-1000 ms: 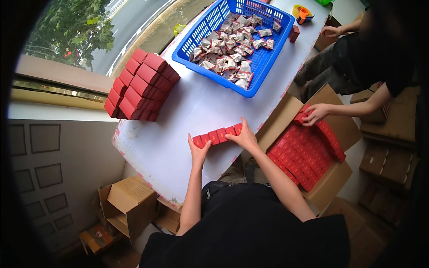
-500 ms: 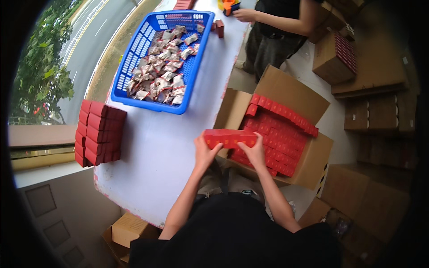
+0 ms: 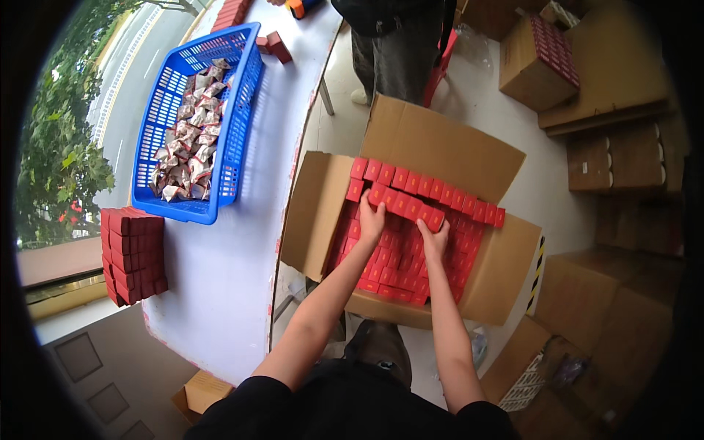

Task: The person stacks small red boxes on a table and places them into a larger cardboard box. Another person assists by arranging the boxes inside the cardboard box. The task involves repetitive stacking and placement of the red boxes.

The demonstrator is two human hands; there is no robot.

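Observation:
Between my hands is a row of several small red boxes, squeezed end to end. My left hand presses the row's left end, and my right hand grips its right end. Both are over an open cardboard carton. Inside the carton, more small red boxes lie packed in rows, with a higher row along the far side. The held row is just in front of that higher row; whether it touches the boxes underneath I cannot tell.
On the white table to the left stand a blue plastic basket of small wrapped packets and a stack of red boxes. Loose red boxes lie beyond the basket. Another person stands past the carton. More cartons are at right.
My hands have carried the row of red boxes from the table's edge, rightward and forward, over the open carton. My view has turned toward the carton, and the other person's arm has mostly left the picture.

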